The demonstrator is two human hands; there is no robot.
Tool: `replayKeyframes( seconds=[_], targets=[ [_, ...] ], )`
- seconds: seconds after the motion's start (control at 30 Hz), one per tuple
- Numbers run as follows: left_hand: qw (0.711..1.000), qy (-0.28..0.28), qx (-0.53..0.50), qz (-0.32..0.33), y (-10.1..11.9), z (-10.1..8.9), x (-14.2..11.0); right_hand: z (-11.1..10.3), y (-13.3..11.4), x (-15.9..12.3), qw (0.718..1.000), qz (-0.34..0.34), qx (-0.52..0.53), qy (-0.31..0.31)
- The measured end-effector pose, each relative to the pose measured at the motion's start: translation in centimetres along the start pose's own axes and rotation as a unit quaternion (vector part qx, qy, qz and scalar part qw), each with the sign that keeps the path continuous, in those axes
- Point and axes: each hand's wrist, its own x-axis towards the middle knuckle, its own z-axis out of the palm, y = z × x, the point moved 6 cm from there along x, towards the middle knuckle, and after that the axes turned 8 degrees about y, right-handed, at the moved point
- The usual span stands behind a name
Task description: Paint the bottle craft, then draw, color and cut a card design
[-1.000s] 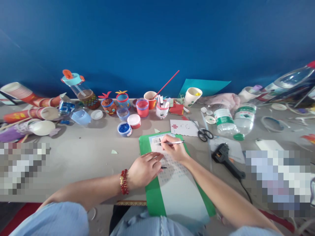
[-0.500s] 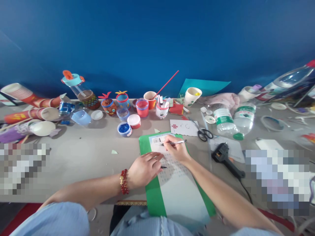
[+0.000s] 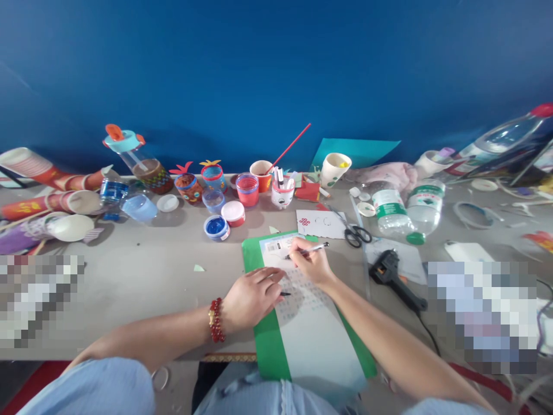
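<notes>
My right hand [image 3: 311, 262] is closed round a pen [image 3: 313, 249], its tip down on the upper part of a printed paper sheet [image 3: 319, 346]. The sheet lies on a green board [image 3: 272, 349] that reaches over the table's front edge. My left hand [image 3: 254, 297], with a red bead bracelet [image 3: 216, 320] at the wrist, rests on the left side of the sheet, fingers bent. A slim black thing [image 3: 285, 294] like a pen cap sticks out beside its thumb; most of it is hidden by the hand. Rows of small marks show on the paper between the hands.
Behind the board stand paint pots [image 3: 216, 227], decorated cups [image 3: 189, 188] and a pen cup [image 3: 282, 193]. To the right lie scissors [image 3: 358, 236], a glue gun [image 3: 397, 282] and cut plastic bottles [image 3: 390, 208]. Paper cups [image 3: 82, 202] lie at left; a blue wall [image 3: 259, 75] rises behind.
The view has shifted slightly, so the table things sit a little further left. The pen tip has moved slightly on the sheet; my left hand stays in place.
</notes>
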Motion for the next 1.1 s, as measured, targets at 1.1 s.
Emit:
replayKeyframes(
  seconds=[1.1],
  targets=[
    [1.000, -0.001, 0.008, -0.002, -0.03, 0.04, 0.23, -0.64, -0.26, 0.42, 0.996, 0.026, 0.072, 0.049]
  ],
)
